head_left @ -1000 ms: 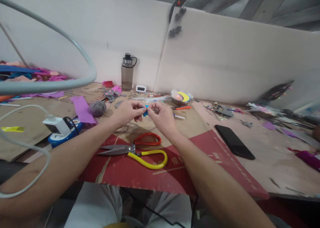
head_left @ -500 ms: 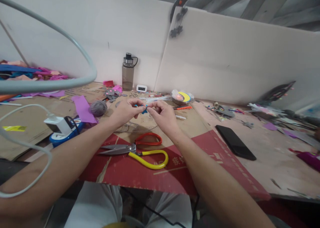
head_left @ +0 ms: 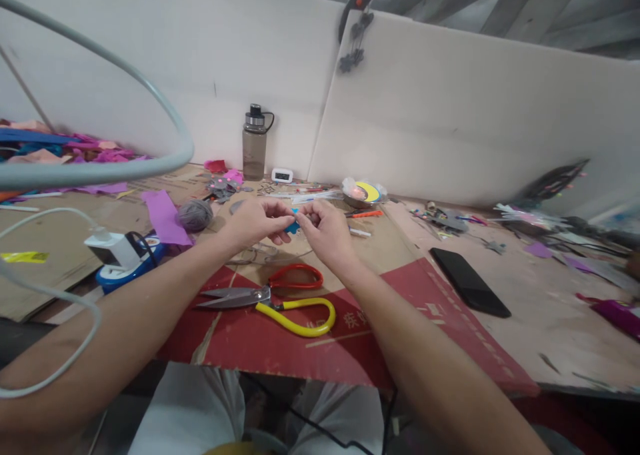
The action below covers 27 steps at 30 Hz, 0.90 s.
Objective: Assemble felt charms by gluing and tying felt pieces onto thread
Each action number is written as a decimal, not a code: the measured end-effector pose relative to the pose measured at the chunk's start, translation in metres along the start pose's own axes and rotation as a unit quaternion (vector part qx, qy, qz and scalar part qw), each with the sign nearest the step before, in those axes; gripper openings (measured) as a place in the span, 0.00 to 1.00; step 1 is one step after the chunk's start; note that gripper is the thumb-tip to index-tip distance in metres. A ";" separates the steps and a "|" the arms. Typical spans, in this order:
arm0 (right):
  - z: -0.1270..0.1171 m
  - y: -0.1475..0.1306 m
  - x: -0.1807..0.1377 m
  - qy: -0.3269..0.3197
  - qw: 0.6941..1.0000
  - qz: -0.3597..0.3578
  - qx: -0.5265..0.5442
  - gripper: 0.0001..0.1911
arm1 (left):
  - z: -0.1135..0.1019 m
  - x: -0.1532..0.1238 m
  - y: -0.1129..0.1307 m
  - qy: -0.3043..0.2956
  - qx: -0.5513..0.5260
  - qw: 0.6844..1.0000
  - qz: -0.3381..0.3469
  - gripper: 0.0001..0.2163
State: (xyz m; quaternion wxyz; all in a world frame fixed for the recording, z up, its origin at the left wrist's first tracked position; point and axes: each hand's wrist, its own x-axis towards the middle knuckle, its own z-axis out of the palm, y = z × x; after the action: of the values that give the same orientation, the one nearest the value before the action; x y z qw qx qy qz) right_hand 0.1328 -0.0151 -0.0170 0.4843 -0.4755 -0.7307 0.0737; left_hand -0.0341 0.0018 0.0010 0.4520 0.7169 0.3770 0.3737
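Note:
Between my two hands is a small blue piece [head_left: 293,223], perhaps felt; its full outline is hidden by fingers. My left hand [head_left: 257,223] pinches it from the left, thumb against fingers. From the right, my right hand [head_left: 325,230] pinches its other side. Thin grey yarn [head_left: 265,254] lies loosely on the cardboard under the hands. Nearer to me, scissors [head_left: 270,298] with one red and one yellow handle rest on the red part of the cardboard [head_left: 280,358], blades pointing left. A grey yarn ball [head_left: 195,215] sits left of my left hand.
A water bottle [head_left: 255,145] and small white clock [head_left: 283,175] stand at the back. A bowl [head_left: 361,194] is behind my right hand. A phone [head_left: 469,282] lies right. A charger [head_left: 114,250] on a blue power strip [head_left: 113,280] is left, below a pale curved tube [head_left: 150,85].
The fingers of my left hand have shifted around the blue piece, and more of it shows now. Both hands stay together over the cardboard. The scissors have not moved on the table.

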 end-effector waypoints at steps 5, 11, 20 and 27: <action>0.001 0.001 0.000 -0.009 1.000 -0.014 0.005 0.07 | -0.001 0.000 -0.002 0.016 0.064 0.998 0.019 0.12; 0.004 0.006 -0.001 -0.025 0.998 -0.031 0.046 0.05 | -0.008 0.002 -0.003 0.130 0.194 0.967 0.097 0.07; 0.000 -0.001 -0.002 0.019 0.999 -0.025 0.022 0.08 | -0.003 0.002 -0.005 0.069 0.086 0.992 0.062 0.10; -0.003 -0.003 -0.002 0.011 1.000 -0.009 -0.017 0.12 | -0.002 0.001 -0.005 0.058 0.077 0.994 0.048 0.12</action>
State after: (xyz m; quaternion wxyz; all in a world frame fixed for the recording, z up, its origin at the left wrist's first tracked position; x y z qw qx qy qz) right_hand 0.1333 -0.0194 -0.0156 0.4844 -0.4778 -0.7310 0.0513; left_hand -0.0364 0.0055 -0.0027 0.3544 0.7437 0.3952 0.4064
